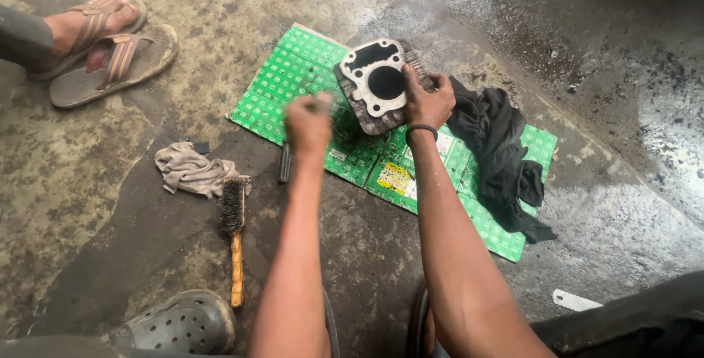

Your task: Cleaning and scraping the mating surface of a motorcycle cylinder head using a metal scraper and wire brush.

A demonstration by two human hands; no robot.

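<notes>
Right hand (427, 101) grips the engine cylinder block (374, 85) on the green cardboard sheet (293, 72), at 12 o'clock. Left hand (308, 122), blurred, is closed on a small tool. Keep the block tilted and steady; work in short strokes.

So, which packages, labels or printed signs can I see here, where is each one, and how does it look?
Flattened carton: lies open on the concrete floor under the metal engine cylinder, flat sheet, bright green with a repeated pattern of small white marks.
Label: on the carton's near edge, beside the right forearm, rectangular, yellow with small coloured print.
White patch: on the carton next to the black cloth, small and pale, partly hidden.
No screens in view.
</notes>
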